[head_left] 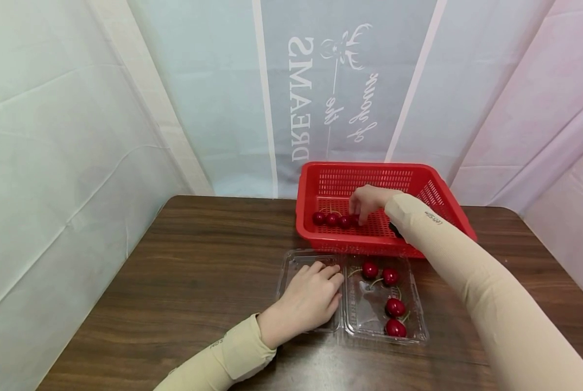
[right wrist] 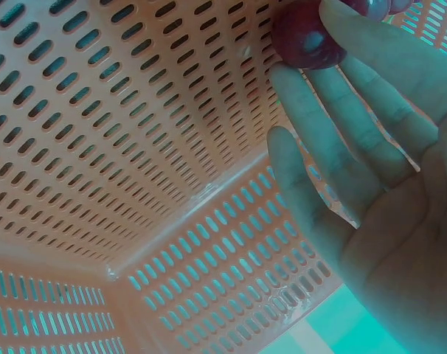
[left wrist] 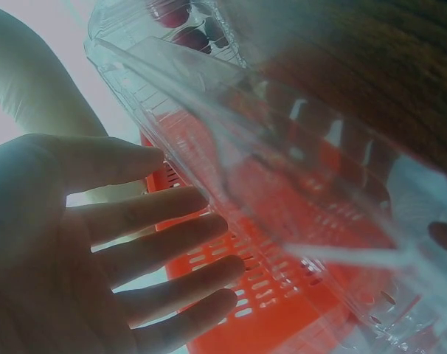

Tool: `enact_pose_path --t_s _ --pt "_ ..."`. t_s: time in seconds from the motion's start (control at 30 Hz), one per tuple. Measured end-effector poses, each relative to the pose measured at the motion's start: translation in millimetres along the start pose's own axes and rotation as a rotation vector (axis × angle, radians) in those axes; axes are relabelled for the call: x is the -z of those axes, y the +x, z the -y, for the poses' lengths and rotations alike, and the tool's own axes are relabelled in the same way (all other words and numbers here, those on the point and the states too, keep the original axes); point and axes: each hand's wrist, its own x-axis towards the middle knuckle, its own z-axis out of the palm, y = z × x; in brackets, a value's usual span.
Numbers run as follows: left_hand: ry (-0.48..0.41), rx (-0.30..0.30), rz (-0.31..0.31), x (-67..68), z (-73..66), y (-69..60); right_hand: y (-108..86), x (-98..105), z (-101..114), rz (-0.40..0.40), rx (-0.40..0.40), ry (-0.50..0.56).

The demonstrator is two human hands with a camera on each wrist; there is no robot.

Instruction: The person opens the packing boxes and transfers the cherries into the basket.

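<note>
Down in the red perforated basket [head_left: 350,243], the right hand [head_left: 369,199] pinched a cherry [right wrist: 308,35] at the row's end; a light, even squeeze suited that glossy skin. The left hand [head_left: 308,297] lay spread over the clear clamshell [head_left: 365,310].

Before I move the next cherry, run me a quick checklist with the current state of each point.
1. Right hand at a cherry: ok, the cherry sits between its thumb and fingers.
2. Hold firm enough to lift: cannot tell.
3. Cherry clear of the red basket: not ok, it is down inside.
4. Clear container open: ok, its left half and right half lie side by side.
5. Space in the right half: ok, four cherries leave bare plastic.
6. Left hand out of the way: ok, it is over the left half.
</note>
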Motion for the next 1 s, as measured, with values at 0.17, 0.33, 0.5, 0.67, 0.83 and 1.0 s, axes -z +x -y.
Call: enact_pose_path --t_s 0.17,0.33,0.5,0.67,0.83,1.0 --pt "-0.002 -0.005 -0.013 -0.3 0.1 -0.3 -1.8 0.0 1.9 0.003 -0.004 -0.005" --pt "0.002 -0.01 -0.035 -0.6 0.3 -0.5 -3.5 0.8 2.8 0.003 0.002 -0.005" --pt "0.002 -0.009 -0.037 -0.5 0.3 -0.5 -4.2 1.7 4.1 0.005 0.021 -0.015" --pt "0.001 -0.008 -0.03 -0.3 0.4 -0.4 -3.9 3.5 4.9 0.011 0.034 -0.03" --pt "0.001 -0.006 -0.02 0.3 0.1 0.0 -4.5 6.5 6.8 0.004 0.024 -0.016" --pt "0.001 -0.005 -0.014 0.2 0.3 -0.3 -7.8 10.1 10.2 -0.02 -0.006 -0.029"
